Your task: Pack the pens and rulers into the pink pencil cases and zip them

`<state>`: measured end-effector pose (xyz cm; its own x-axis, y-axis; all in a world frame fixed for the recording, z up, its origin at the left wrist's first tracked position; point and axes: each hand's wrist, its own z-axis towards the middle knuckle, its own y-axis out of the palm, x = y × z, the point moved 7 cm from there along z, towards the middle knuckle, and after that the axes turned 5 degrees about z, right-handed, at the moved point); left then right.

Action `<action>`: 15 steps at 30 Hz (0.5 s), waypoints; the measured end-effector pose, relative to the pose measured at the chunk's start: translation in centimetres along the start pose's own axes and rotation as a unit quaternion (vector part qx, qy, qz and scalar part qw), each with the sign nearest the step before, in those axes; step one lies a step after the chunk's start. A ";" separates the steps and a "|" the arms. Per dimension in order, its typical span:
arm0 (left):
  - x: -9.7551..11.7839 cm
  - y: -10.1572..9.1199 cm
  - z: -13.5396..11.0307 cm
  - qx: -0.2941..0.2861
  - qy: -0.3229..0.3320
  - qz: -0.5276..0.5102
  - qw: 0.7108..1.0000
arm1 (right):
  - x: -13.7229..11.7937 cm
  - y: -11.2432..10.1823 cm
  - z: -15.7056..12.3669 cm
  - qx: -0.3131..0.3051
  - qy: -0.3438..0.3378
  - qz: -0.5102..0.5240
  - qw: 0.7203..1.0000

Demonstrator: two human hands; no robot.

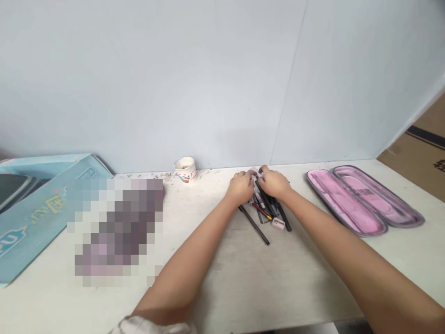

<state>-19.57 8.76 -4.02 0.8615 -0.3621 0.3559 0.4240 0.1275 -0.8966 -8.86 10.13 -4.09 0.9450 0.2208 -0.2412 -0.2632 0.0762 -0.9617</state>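
Note:
A loose pile of pens and pencils [264,199] lies on the table between my hands, most of them dark. My left hand [240,186] bends its fingers round the far left side of the pile. From the right, my right hand [274,183] curls over the same far end. A small pale item shows between the fingertips of both hands, too hidden to name. At the near end of the pile are a red pencil [261,209] and a pale pink pencil sharpener [278,223]. One black pen [255,226] sticks out toward me on the left.
An unzipped pencil case with pink lining [347,202] lies flat on the right. A white paper cup [185,169] stands by the wall [208,83]. To the left are a pixelated dark and pink object [127,227] and a light blue box [38,218]. Cardboard [417,153] shows beyond the right edge.

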 end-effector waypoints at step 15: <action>6.7 0.8 -2.3 -0.017 -0.099 -0.574 0.813 | -0.1 -7.1 -11.3 0.237 -0.272 0.099 0.927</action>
<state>-14.13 4.28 -2.96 -0.0656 -0.0687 0.9955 0.9749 -0.2171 0.0492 -4.95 -1.40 1.29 0.6649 0.7247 -0.1806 -0.5986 0.3726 -0.7091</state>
